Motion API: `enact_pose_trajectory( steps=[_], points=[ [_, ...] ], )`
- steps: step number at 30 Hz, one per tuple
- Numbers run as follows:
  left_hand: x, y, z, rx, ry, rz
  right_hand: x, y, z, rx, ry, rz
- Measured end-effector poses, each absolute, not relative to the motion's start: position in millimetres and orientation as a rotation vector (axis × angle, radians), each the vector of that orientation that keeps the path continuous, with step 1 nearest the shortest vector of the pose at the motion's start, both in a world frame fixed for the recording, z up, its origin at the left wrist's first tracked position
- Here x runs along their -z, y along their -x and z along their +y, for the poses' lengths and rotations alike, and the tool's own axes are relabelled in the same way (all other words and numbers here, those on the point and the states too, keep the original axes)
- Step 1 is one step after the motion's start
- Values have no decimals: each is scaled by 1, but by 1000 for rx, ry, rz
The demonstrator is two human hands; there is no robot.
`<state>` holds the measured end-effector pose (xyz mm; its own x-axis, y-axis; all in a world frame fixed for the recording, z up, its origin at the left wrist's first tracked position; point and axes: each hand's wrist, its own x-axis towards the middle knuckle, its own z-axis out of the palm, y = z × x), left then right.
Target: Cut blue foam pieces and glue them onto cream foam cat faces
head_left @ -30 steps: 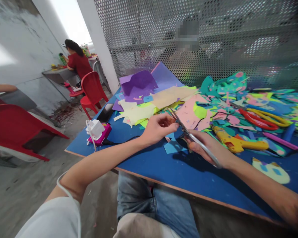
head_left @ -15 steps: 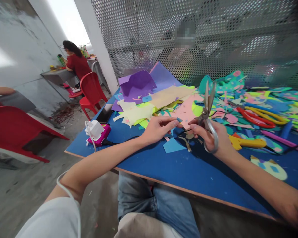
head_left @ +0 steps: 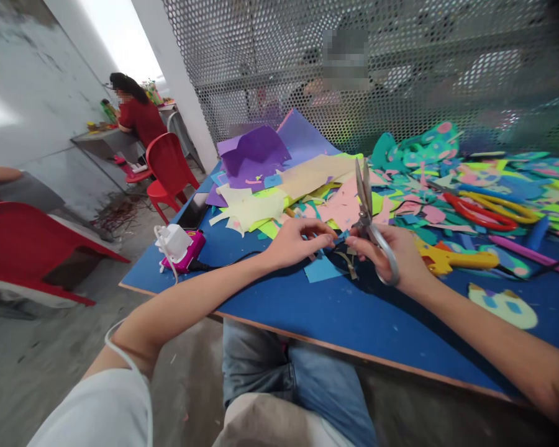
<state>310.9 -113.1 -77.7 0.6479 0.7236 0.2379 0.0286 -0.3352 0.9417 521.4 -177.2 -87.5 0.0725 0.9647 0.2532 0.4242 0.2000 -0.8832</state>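
left hand [head_left: 297,243] pinching a small blue scrap [head_left: 342,238] above the surface [head_left: 279,307], between front and back edges; right hand [head_left: 399,256] gripping silver scissors [head_left: 364,216], blades slightly parted toward the back edge, fingertips near the scrap. apparently it is being handled mid-cutting; the next move seems to call for a steady pinch. the scrap looks thin, partly hidden

Smooth metal scissors [head_left: 364,217] (faintly glossy)
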Motion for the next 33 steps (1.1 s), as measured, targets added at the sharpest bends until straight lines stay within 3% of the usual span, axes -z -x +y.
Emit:
enact_pose_trajectory(
  steps=[11, 20, 25, 30, 33],
  points=[
    [75, -310, -114, -756, -1967, 635, 75, -512, -182, -852, 1428, -1553],
    [82, -310, -109, -664, -2164, 684, 68, -519, -182, -725, 1462, -1592],
    [82, -313, -108, -763, -1809, 695, 63, -521, -178, -598, 1359, -1487],
    [81, -313, -101, -1003, -1549, 724, 52, -537, -169, -947, 1244, -1267],
    [81, -312, -98, -1061, -1538, 737, 55, -555, -163, -745, 1369, -1345]
  ],
)
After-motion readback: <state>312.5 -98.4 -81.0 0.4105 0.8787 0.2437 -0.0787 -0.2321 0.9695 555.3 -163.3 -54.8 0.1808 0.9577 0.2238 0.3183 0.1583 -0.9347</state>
